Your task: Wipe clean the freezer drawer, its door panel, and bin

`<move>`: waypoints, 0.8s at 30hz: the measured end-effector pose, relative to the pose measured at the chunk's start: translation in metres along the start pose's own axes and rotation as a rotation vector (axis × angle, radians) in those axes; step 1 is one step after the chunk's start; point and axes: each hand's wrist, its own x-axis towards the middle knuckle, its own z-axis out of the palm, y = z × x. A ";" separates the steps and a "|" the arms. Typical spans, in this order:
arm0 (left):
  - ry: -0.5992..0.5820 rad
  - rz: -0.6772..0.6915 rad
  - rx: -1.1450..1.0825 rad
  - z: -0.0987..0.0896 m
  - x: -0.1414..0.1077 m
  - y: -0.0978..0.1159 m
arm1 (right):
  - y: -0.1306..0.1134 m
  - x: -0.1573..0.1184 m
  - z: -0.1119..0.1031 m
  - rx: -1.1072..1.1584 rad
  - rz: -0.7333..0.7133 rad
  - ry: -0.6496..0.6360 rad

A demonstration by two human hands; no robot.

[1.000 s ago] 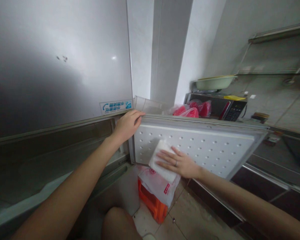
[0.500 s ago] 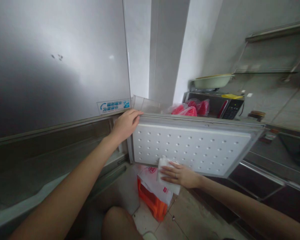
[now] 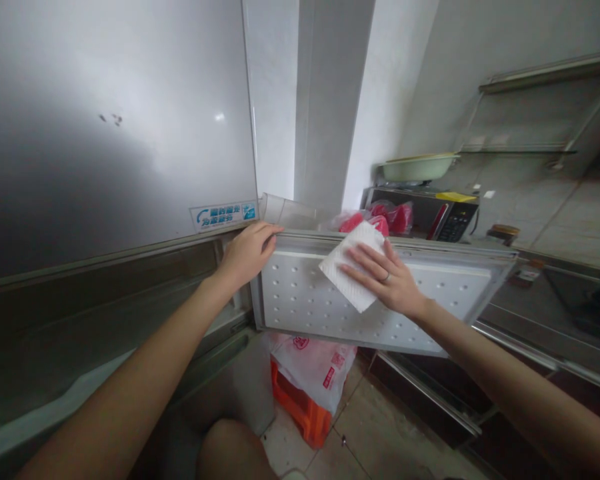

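The lower refrigerator door [image 3: 300, 303] stands swung out, its white dimpled inner panel facing me. My left hand [image 3: 250, 250] curls its fingers over the door's top edge at the hinge side. A folded white paper towel [image 3: 347, 283] with an embossed texture lies under my right hand [image 3: 380, 270], whose fingers stretch across it; a ring is on one finger. Towel and hand are at the upper middle of the panel, over the door's top rim. To the left, the open lower compartment [image 3: 105, 313] sits beneath the closed silver upper door [image 3: 115, 173].
Below the door, a white plastic bag [image 3: 305, 363] lies over an orange stool [image 3: 300, 407] on the tiled floor. Behind stand a microwave [image 3: 425, 210] with a green basin [image 3: 417, 168] on top, and red items in clear plastic [image 3: 397, 217]. Dark cabinets [image 3: 430, 393] line the right.
My right hand has moved up with the paper towel, from the panel's bottom edge to its top rim. My left hand keeps its place on the door edge. The view shifts slightly.
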 end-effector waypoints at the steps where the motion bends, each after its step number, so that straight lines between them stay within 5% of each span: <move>1: -0.001 -0.002 0.001 0.000 0.000 0.000 | -0.004 -0.006 0.006 0.003 -0.024 -0.024; 9: -0.010 0.011 0.000 0.000 0.002 -0.002 | -0.081 -0.099 0.070 0.250 -0.433 -0.320; 14: -0.009 0.003 -0.012 0.001 0.001 -0.003 | -0.057 -0.076 0.037 0.227 -0.360 -0.224; 19: 0.009 0.010 -0.014 0.002 0.000 -0.002 | -0.002 -0.027 -0.015 -0.023 -0.006 -0.044; 24: 0.002 0.016 -0.005 0.002 0.000 -0.003 | -0.013 -0.043 0.003 0.005 -0.051 -0.057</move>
